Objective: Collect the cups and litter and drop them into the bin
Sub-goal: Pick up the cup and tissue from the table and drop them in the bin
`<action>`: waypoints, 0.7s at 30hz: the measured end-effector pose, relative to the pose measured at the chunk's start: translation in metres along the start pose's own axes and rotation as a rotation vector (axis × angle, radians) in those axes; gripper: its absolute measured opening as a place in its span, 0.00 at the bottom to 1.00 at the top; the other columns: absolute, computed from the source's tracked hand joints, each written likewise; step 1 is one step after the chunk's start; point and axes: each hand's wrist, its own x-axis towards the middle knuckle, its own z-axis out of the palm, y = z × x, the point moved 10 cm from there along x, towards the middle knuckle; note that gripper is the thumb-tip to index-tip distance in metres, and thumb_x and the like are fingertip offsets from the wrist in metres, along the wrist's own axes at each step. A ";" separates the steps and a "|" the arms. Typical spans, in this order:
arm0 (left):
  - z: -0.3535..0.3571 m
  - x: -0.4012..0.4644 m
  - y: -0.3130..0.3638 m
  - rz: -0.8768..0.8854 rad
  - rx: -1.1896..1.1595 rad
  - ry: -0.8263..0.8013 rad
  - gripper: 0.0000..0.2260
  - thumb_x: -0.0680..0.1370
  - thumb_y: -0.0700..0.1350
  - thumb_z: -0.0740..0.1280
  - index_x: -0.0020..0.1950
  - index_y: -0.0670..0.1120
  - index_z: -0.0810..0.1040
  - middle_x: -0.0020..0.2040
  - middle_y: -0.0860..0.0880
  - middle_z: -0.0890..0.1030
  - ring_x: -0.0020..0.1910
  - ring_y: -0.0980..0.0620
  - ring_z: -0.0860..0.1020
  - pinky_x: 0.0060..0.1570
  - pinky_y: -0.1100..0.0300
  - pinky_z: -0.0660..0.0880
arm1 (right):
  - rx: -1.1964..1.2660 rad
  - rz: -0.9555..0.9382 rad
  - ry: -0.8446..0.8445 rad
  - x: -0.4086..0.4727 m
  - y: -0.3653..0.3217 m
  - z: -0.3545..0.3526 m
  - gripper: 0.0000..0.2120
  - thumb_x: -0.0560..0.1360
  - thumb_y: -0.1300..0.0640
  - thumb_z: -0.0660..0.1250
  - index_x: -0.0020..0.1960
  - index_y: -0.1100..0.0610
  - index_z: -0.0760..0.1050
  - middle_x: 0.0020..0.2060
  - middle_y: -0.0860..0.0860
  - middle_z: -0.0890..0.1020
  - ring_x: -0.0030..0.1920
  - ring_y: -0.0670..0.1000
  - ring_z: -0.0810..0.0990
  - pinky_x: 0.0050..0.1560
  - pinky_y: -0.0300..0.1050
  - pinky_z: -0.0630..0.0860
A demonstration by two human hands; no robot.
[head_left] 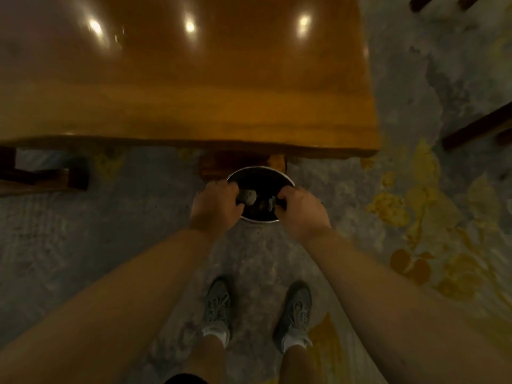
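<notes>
Both forearms reaching down over grey shoes (217,306). Left hand (214,205) clamped on a pale cup (247,196) above the round metal-rimmed bin (259,173); right hand (300,210) pinching small litter (271,203), blurred. Bin interior dark, contents unclear. Standing just under the wooden table (194,106) edge; open floor (110,217) either side.

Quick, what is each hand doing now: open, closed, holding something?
Left hand: closed on a grey cup, over the bin.
Right hand: closed at the bin's rim; what it holds cannot be told.
</notes>
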 end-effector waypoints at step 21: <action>-0.215 -0.154 0.354 0.338 0.132 0.147 0.12 0.78 0.57 0.63 0.56 0.52 0.76 0.52 0.52 0.78 0.50 0.51 0.76 0.51 0.52 0.76 | -0.112 -0.109 0.267 -0.202 0.122 -0.335 0.09 0.79 0.50 0.62 0.51 0.54 0.78 0.49 0.53 0.79 0.54 0.56 0.79 0.49 0.52 0.77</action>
